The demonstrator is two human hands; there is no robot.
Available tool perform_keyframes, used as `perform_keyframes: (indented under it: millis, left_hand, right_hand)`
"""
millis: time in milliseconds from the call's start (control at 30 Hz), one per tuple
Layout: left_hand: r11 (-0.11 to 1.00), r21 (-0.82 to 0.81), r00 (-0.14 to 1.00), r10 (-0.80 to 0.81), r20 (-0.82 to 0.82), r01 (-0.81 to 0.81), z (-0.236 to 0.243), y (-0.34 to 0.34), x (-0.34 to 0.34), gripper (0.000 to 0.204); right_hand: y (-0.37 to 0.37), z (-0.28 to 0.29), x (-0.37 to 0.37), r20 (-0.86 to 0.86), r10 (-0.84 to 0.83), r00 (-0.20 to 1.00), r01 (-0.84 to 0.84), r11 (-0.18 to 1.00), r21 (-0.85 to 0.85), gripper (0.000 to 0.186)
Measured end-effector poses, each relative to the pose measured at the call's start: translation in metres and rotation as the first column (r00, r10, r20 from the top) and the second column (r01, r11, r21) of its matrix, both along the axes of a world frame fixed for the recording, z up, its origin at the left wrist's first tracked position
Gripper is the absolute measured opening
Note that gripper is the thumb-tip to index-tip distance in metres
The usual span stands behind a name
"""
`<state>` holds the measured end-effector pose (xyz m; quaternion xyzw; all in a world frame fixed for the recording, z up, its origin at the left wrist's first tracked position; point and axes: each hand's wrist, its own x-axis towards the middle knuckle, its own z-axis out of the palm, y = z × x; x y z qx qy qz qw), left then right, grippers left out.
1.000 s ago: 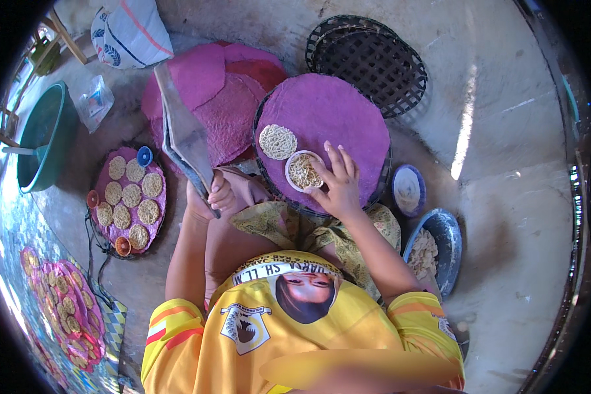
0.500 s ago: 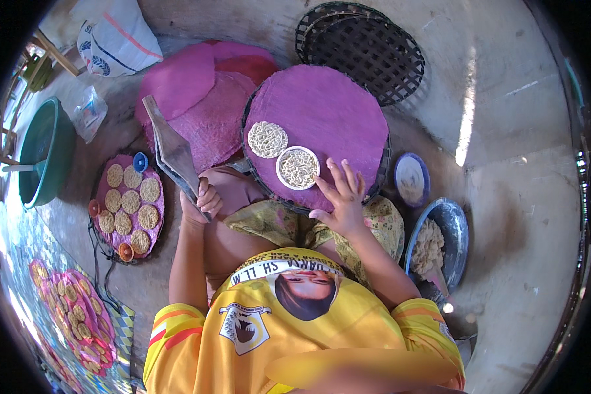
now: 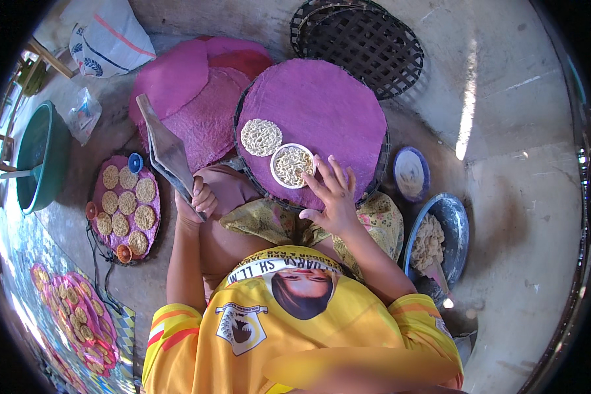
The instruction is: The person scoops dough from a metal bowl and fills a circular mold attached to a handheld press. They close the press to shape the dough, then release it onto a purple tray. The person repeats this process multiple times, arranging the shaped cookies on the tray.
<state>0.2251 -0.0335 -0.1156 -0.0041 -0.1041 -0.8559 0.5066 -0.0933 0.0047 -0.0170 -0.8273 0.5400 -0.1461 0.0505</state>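
Note:
My left hand (image 3: 200, 199) is closed round the lower end of a long flat wooden tool (image 3: 161, 141), which looks like two boards laid together and tilts up to the left. A white ring mould (image 3: 274, 172) lies on the purple sheet (image 3: 315, 92), with pale dough strands (image 3: 290, 163) inside it. My right hand (image 3: 338, 203) is at the ring's right side, fingers spread, the fingertips at the strands and rim. Whether they press on the dough I cannot tell. Just left of the ring sits a round disc of pale strands (image 3: 261, 137) without a ring.
Under the purple sheet is a dark woven tray (image 3: 385, 154). A small tray (image 3: 126, 231) of strand discs and coloured rings lies left, near a green basin (image 3: 48, 157). To the right stand a blue-rimmed bowl (image 3: 412, 174) and a basin (image 3: 463, 233) of dough (image 3: 429, 240).
My right hand's fingers have shifted left and come further over the ring mould. The whole view has shifted slightly; my left hand keeps its hold on the wooden tool.

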Motion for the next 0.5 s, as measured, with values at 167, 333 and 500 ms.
perform_keyframes:
  millis: [167, 333, 500]
  left_hand:
    - [0.999, -0.044, 1.0, 0.003, 0.027, -0.001, 0.0001, 0.0015, 0.0015, 0.036]
    - [1.0, -0.005, 1.0, -0.005, -0.023, 0.005, -0.0022, 0.0015, 0.0007, 0.037]
    - [0.998, -0.061, 1.0, -0.018, -0.01, 0.017, -0.001, 0.0017, 0.0008, 0.036]
  right_hand:
    - [-0.0008, 0.0031, -0.0026, 0.141, 0.06, 0.988, -0.057, 0.998, -0.024, 0.066]
    - [-0.0016, 0.0012, -0.0014, 0.128, 0.042, 0.991, -0.042, 0.999, 0.001, 0.067]
    - [-0.0038, 0.0009, 0.0013, 0.164, 0.072, 0.984, -0.074, 0.997, 0.008, 0.065]
